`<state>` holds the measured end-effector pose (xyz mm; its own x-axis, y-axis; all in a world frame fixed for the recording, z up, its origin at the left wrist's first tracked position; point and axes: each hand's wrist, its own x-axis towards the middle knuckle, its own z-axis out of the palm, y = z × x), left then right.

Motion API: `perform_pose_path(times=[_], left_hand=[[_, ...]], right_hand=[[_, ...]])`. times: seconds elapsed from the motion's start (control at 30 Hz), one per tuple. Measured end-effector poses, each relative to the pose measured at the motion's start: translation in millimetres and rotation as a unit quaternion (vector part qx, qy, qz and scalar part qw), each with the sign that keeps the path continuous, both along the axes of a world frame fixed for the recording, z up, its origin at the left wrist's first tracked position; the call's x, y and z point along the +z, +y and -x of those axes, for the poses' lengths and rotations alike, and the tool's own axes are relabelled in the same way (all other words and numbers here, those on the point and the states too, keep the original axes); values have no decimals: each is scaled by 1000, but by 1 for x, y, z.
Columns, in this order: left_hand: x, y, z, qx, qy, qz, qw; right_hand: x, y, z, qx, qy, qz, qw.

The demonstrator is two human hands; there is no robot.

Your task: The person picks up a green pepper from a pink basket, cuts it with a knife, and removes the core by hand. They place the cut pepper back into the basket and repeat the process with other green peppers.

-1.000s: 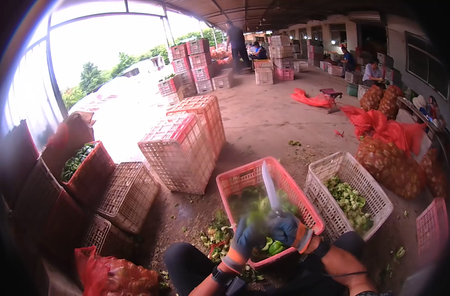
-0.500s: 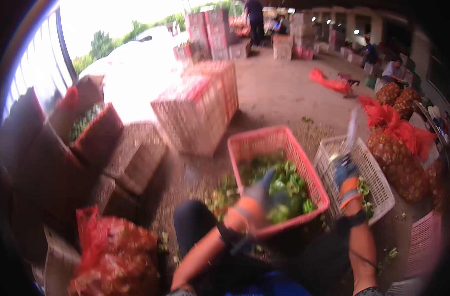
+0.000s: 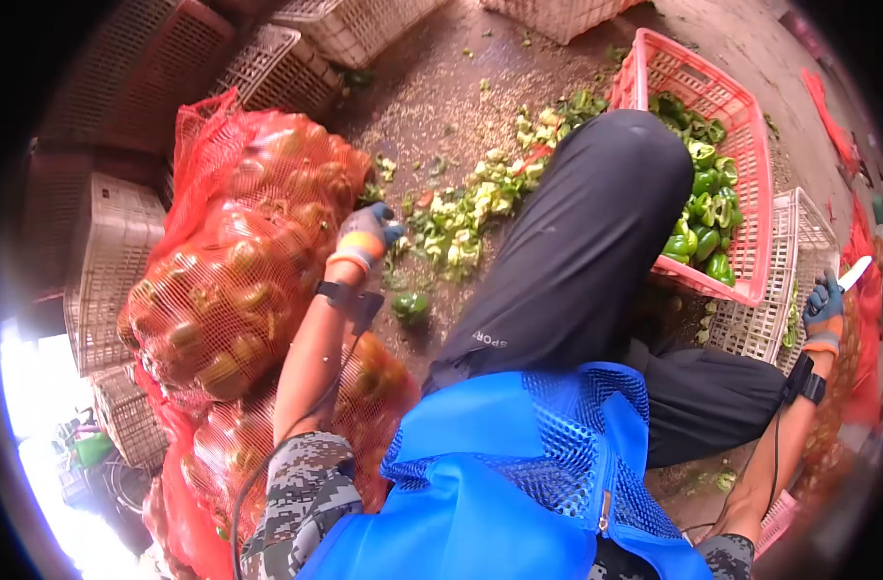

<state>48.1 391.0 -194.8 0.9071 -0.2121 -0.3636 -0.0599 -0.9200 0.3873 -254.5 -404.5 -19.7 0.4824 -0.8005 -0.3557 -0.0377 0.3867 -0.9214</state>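
My left hand (image 3: 362,240), in a grey, blue and orange glove, is beside a red mesh bag (image 3: 258,242) full of vegetables. Its fingers are slightly apart, and nothing shows between them. A green pepper (image 3: 410,307) lies on the ground just below it. At the far right, my gloved right hand (image 3: 824,307) is closed around a knife, its pale blade (image 3: 855,274) pointing up and outward. Between my hands, beyond my raised knee, a pink crate (image 3: 752,145) holds several green peppers (image 3: 705,224).
Pepper trimmings (image 3: 461,224) are scattered over the ground in front of me. A white crate (image 3: 817,230) stands against the pink one, near my right hand. Stacked crates (image 3: 113,261) line the left side, behind the mesh bags. Another red mesh bag (image 3: 364,387) lies close to my left forearm.
My view has swung down and to the left. My left hand has gone from over the pink crate to beside the mesh bag. My right hand still holds the knife.
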Motion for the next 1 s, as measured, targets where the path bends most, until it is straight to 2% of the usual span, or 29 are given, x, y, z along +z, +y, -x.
perform_pose_path(times=[0.03,0.07,0.1,0.17,0.23,0.3,0.33,0.37,0.47,0.53,0.6,0.63,0.73,0.77,0.8,0.83,0.87,0.93,1.0], left_hand=[[-3,-3,17,4,23,-62,998],[-20,0,27,5,34,-71,997],[-35,1,37,6,58,-101,993],[-38,1,57,-14,111,-160,981],[-56,7,80,-13,126,-171,977],[-74,10,93,-22,191,-175,966],[-91,11,99,-23,243,-178,953],[-121,18,112,-12,234,-156,960],[-76,-3,100,-8,292,-158,943],[-125,16,104,-71,293,-201,932],[-110,13,101,-14,322,-153,934],[-112,19,107,-50,261,-148,953],[-126,45,85,42,293,104,949],[-65,24,76,188,356,326,855],[-44,14,57,126,383,432,807],[-21,2,38,68,420,531,733],[15,-14,32,276,392,580,659],[86,-49,13,256,306,666,630],[141,-83,0,228,297,734,567]], right_hand=[[-7,3,-15,15,4,-3,1000],[-12,6,-32,28,7,-4,1000],[-20,-2,-51,134,-10,-74,988],[-5,49,-83,104,-3,-44,994],[7,94,-104,134,3,-14,991],[25,159,-136,124,52,70,988],[12,143,-138,153,41,34,987],[-10,112,-135,181,30,-1,983],[-17,124,-144,185,30,12,982],[-10,150,-154,148,56,61,986],[-4,161,-156,142,63,70,985],[-3,161,-153,140,60,66,986],[-5,142,-137,158,40,51,985],[-2,143,-135,159,44,63,984],[2,148,-136,160,45,75,983],[8,153,-135,172,53,69,981],[12,162,-136,176,53,79,980],[20,183,-138,178,52,102,977],[30,198,-137,212,59,125,967]])
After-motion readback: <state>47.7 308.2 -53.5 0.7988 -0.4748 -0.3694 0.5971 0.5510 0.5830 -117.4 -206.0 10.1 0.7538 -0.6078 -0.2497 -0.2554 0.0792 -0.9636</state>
